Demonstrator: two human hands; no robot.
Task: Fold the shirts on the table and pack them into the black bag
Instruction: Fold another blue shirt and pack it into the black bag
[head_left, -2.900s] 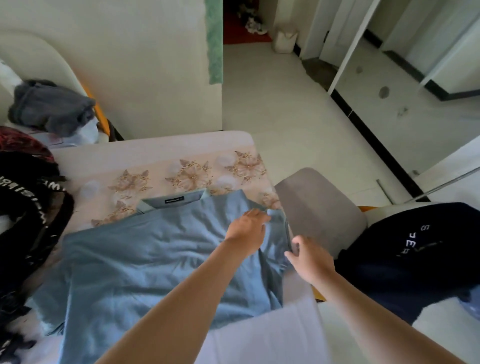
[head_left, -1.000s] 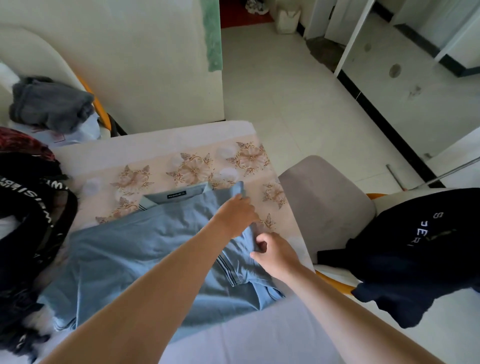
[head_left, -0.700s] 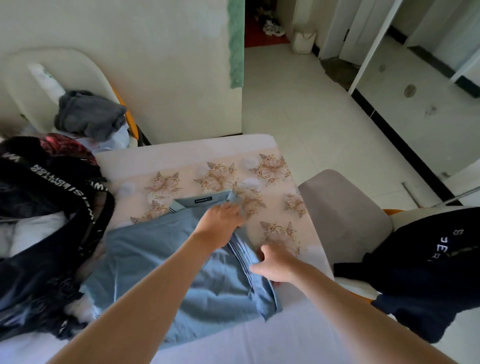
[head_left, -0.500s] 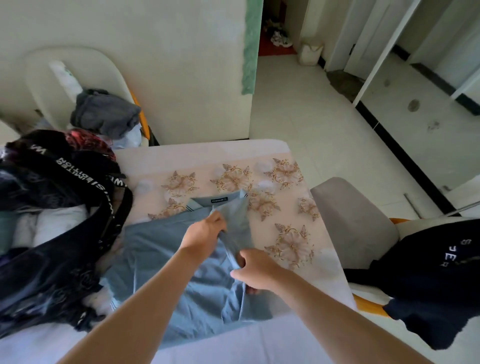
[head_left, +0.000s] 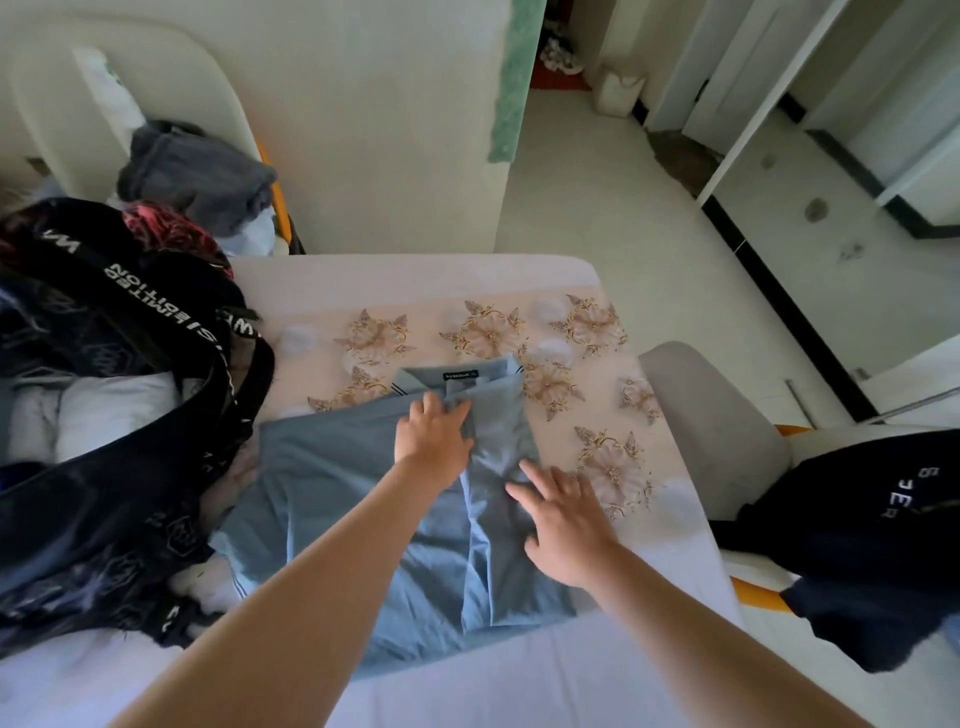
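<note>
A light blue polo shirt (head_left: 332, 483) lies back-up on the table (head_left: 415, 280), collar at the far end. Its right side is folded inward over the middle. My left hand (head_left: 434, 434) rests flat on the shirt just below the collar, fingers spread on the fold. To its right, my right hand (head_left: 563, 522) lies palm down with fingers apart on the folded-over strip. The black bag (head_left: 104, 467) with white lettering on its straps stands wide at the table's left, with white and dark clothes inside it.
A floral cloth (head_left: 597, 447) covers the table's right part. A grey chair (head_left: 711, 431) stands to the right, and a dark navy garment (head_left: 872, 535) hangs over another seat beyond it. A grey garment (head_left: 197, 171) lies on a chair at the far left.
The shirt's right side and sleeve have been folded inward over the body. My right hand has let go of the fabric and now lies flat on the fold; the left hand stays near the collar.
</note>
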